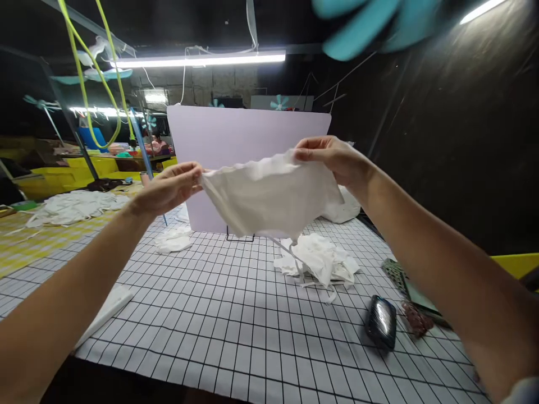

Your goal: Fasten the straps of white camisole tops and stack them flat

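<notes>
I hold a white cloth piece (269, 196) stretched out in the air above a table with a black-and-white grid cover (236, 325). My left hand (170, 188) pinches its left corner. My right hand (332, 157) pinches its upper right edge. A thin white strap hangs from the cloth's lower edge toward a heap of white cloth pieces (320, 261) lying on the table right below.
A pale upright board (219, 134) stands behind the cloth. A smaller white cloth lump (172, 240) lies at left, another white pile (73, 206) on a yellow checked table. A black shiny object (381, 322) and a green tool (400, 280) lie at right. A person sits far back.
</notes>
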A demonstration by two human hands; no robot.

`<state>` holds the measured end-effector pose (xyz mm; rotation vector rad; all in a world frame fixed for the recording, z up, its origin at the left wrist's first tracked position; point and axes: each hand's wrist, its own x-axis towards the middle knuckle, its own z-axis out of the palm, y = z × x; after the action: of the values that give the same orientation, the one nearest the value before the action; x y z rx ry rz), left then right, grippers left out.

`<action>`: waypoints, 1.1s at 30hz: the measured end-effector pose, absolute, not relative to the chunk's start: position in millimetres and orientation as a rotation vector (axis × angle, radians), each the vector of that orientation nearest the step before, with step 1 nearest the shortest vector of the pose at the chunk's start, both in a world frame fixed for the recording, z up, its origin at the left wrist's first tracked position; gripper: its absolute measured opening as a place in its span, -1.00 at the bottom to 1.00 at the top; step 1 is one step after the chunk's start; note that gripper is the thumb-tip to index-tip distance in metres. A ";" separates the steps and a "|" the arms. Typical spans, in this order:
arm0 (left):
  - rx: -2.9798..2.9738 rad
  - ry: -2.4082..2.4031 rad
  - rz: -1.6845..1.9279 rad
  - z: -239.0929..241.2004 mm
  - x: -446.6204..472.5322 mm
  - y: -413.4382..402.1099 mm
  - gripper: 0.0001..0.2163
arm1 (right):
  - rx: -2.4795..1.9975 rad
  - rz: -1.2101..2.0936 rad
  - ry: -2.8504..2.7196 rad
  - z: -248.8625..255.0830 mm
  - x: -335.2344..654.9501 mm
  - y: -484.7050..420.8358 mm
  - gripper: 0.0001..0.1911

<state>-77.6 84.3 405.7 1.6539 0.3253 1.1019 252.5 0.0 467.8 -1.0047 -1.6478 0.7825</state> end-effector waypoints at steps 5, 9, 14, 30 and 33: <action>1.752 0.369 1.304 460.6 -61.4 83.8 -0.79 | -0.932 0.515 -1.695 520.9 230.6 4.1 -0.84; 1.992 0.539 1.136 488.2 -58.7 89.3 -0.70 | -0.857 0.275 -1.709 545.5 238.4 8.5 -0.84; 2.120 0.754 1.061 465.3 -68.7 112.0 -0.82 | -0.987 0.283 -1.803 515.7 249.3 13.6 -0.82; 2.662 1.256 0.115 345.1 -70.6 183.9 -0.66 | -1.408 0.589 -1.980 371.5 285.6 96.0 -0.66; 2.950 1.324 0.466 334.7 -81.5 187.0 -0.69 | -1.339 0.277 -1.994 353.6 286.8 85.4 -0.74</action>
<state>-81.5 187.0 334.7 2.9501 1.3241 0.4659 286.8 85.4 353.6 -1.3393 -1.9942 0.2766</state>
